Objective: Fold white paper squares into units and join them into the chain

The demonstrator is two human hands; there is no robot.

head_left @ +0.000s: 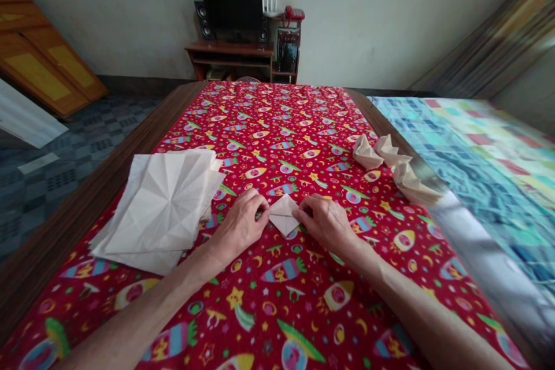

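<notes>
A small folded square of cream paper point(285, 223) lies on the red patterned cloth, turned so that one corner faces me. A crease or flap edge crosses its middle. My left hand point(248, 214) pinches its left corner, fingers curled in. At the opposite corner, my right hand point(325, 217) grips the paper between thumb and fingers. To the left rests a loose stack of creased paper sheets point(162, 208), the top one marked with folds fanning out from its centre. Several folded paper shapes point(414, 184) with pointed ends sit on the right.
The red cloth point(277, 300) covers a long table with a dark wooden edge point(143, 127). Beyond it, a desk point(229, 53) holds a monitor point(232, 8), speakers and a red telephone point(295, 13). A bed with a blue checked cover point(455, 156) adjoins the right side. A wooden cabinet point(47, 58) stands far left.
</notes>
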